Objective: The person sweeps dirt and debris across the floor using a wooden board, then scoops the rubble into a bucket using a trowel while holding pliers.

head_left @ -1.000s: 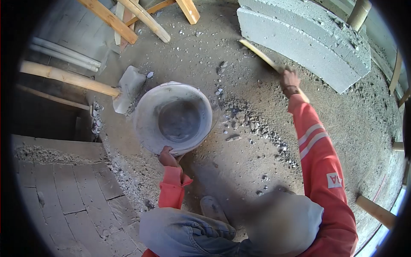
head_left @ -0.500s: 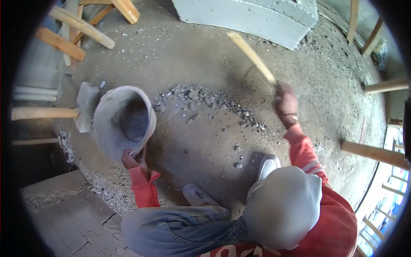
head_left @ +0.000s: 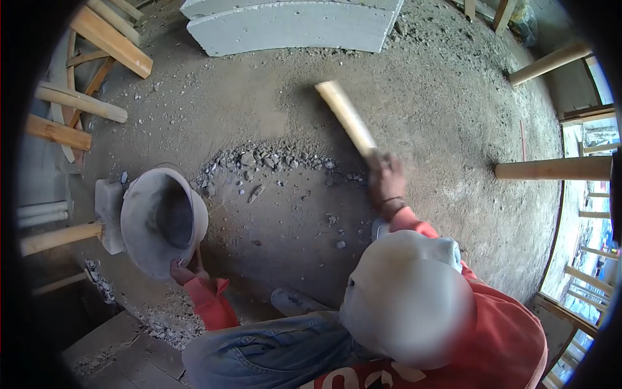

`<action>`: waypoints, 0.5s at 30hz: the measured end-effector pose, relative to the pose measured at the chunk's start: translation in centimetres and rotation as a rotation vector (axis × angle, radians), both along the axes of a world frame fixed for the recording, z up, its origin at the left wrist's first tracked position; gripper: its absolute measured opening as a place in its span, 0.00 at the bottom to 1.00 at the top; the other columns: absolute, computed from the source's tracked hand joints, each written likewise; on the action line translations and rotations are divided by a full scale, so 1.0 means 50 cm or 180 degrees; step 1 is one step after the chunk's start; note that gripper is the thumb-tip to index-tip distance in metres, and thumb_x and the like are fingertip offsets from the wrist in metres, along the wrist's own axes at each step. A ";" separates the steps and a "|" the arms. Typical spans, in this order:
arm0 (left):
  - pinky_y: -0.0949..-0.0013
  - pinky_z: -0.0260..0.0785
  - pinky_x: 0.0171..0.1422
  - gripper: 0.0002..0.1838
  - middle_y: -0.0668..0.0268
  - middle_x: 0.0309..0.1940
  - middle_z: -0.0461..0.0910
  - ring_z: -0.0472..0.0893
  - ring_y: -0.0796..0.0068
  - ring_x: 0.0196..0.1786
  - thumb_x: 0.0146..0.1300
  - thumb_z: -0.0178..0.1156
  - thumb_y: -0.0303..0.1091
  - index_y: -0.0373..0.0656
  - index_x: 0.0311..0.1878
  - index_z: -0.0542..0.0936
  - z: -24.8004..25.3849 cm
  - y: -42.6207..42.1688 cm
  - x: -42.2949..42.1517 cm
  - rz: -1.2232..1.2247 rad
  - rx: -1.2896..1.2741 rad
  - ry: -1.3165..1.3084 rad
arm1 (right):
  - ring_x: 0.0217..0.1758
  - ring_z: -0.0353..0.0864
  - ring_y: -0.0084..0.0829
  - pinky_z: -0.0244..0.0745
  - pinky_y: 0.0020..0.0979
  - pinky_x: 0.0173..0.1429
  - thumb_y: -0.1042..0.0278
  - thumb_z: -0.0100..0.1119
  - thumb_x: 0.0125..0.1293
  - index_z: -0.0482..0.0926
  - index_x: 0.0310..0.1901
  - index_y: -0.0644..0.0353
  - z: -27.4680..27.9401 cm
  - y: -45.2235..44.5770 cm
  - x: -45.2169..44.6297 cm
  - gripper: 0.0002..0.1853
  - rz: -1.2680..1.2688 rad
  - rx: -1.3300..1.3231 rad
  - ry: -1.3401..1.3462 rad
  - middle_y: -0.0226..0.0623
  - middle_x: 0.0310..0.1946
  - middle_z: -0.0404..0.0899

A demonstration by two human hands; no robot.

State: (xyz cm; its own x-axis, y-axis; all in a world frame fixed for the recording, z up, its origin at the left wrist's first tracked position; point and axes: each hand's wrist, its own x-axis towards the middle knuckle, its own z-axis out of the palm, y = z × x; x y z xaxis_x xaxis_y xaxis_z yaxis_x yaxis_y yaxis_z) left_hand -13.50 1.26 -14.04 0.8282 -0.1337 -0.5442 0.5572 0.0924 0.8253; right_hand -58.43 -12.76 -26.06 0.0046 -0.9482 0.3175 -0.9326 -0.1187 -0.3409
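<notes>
Dusty, grit-strewn floor (head_left: pixel 304 223) with a band of stone rubble (head_left: pixel 269 160) across its middle.
The rubble runs in a shallow arc of grey chips, with a narrow shard (head_left: pixel 256 193) and loose pebbles on its near side. Pale, porous concrete blocks (head_left: pixel 291 29) lie on the far side. At left, a worn whitish block (head_left: pixel 109 214) sits just beside a tilted bucket (head_left: pixel 202 220); the bucket's contact with the floor is unclear. Light crumbled debris (head_left: pixel 172 321) spreads at lower left, and a thin red line (head_left: pixel 523 141) marks the right.
</notes>
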 end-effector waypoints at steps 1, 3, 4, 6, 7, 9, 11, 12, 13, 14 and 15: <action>0.54 0.83 0.46 0.14 0.53 0.38 0.74 0.80 0.53 0.40 0.50 0.50 0.32 0.29 0.35 0.73 -0.008 0.006 0.008 0.0035 -0.0014 -0.0019 | 0.50 0.71 0.44 0.75 0.45 0.46 0.69 0.55 0.52 0.75 0.57 0.46 -0.008 -0.006 0.052 0.26 0.0366 0.0163 0.0155 0.40 0.46 0.72; 0.55 0.82 0.46 0.13 0.55 0.36 0.74 0.79 0.56 0.39 0.50 0.51 0.32 0.32 0.35 0.73 -0.049 0.030 0.051 -0.0056 -0.0073 0.0019 | 0.52 0.71 0.46 0.77 0.45 0.46 0.69 0.55 0.53 0.74 0.57 0.45 -0.013 -0.003 0.153 0.25 0.0773 0.0579 -0.0053 0.36 0.48 0.72; 0.55 0.82 0.46 0.13 0.55 0.36 0.74 0.79 0.56 0.39 0.50 0.51 0.32 0.32 0.35 0.73 -0.092 0.053 0.091 0.0035 -0.0098 -0.0034 | 0.52 0.71 0.46 0.77 0.45 0.46 0.69 0.55 0.53 0.74 0.57 0.45 -0.004 -0.008 0.188 0.25 0.0869 0.0549 -0.0092 0.36 0.48 0.72; 0.55 0.80 0.45 0.10 0.57 0.34 0.73 0.78 0.59 0.38 0.50 0.52 0.31 0.35 0.33 0.74 -0.181 0.110 0.169 -0.0648 -0.0056 -0.0563 | 0.51 0.73 0.47 0.77 0.45 0.47 0.68 0.53 0.54 0.75 0.56 0.45 0.020 -0.020 0.259 0.23 0.1186 0.1015 -0.0289 0.37 0.50 0.73; 0.55 0.79 0.44 0.09 0.58 0.33 0.72 0.78 0.59 0.37 0.50 0.52 0.31 0.36 0.32 0.74 -0.210 0.137 0.194 -0.0847 -0.0070 -0.0674 | 0.48 0.77 0.46 0.77 0.45 0.46 0.66 0.52 0.55 0.77 0.53 0.47 -0.020 -0.037 0.272 0.21 0.1451 0.0930 -0.0587 0.40 0.49 0.76; 0.56 0.78 0.43 0.08 0.59 0.32 0.72 0.78 0.60 0.37 0.50 0.53 0.30 0.37 0.31 0.74 -0.146 0.152 0.191 -0.0554 -0.0165 -0.0632 | 0.42 0.80 0.44 0.77 0.44 0.44 0.66 0.53 0.54 0.78 0.51 0.50 0.000 -0.072 0.267 0.20 0.1621 0.1730 -0.0204 0.40 0.44 0.79; 0.58 0.78 0.43 0.07 0.58 0.32 0.73 0.78 0.62 0.37 0.51 0.53 0.30 0.37 0.32 0.75 -0.020 0.139 0.109 0.0456 -0.0364 -0.0286 | 0.40 0.81 0.44 0.77 0.44 0.44 0.66 0.54 0.54 0.79 0.49 0.52 0.047 -0.097 0.237 0.18 0.1012 0.1207 -0.0506 0.40 0.44 0.81; 0.58 0.78 0.43 0.07 0.58 0.32 0.73 0.78 0.62 0.37 0.51 0.53 0.30 0.37 0.32 0.75 -0.030 0.197 0.153 0.0616 -0.0379 -0.0361 | 0.44 0.80 0.44 0.77 0.43 0.43 0.66 0.54 0.55 0.79 0.49 0.52 -0.004 -0.130 0.190 0.18 0.0986 0.0328 -0.0371 0.40 0.45 0.80; 0.58 0.78 0.43 0.08 0.57 0.33 0.74 0.78 0.62 0.38 0.52 0.52 0.30 0.36 0.34 0.75 -0.070 0.275 0.217 0.0302 -0.0106 -0.0805 | 0.49 0.77 0.45 0.77 0.43 0.44 0.67 0.53 0.56 0.78 0.51 0.51 -0.002 -0.160 0.148 0.18 0.0834 0.0383 -0.0498 0.41 0.47 0.79; 0.58 0.78 0.43 0.10 0.56 0.35 0.75 0.78 0.62 0.38 0.54 0.52 0.31 0.36 0.35 0.76 -0.088 0.340 0.255 -0.0049 0.0194 -0.1207 | 0.51 0.76 0.47 0.77 0.43 0.46 0.68 0.51 0.58 0.76 0.54 0.49 -0.017 -0.180 0.110 0.20 0.0464 0.0151 0.0206 0.43 0.51 0.76; 0.58 0.78 0.43 0.10 0.56 0.35 0.75 0.78 0.62 0.38 0.54 0.52 0.31 0.36 0.35 0.76 -0.087 0.383 0.258 0.0018 0.0206 -0.1187 | 0.52 0.74 0.48 0.76 0.43 0.48 0.69 0.49 0.58 0.73 0.57 0.45 0.053 -0.189 0.111 0.23 0.0213 0.0845 0.0321 0.45 0.56 0.72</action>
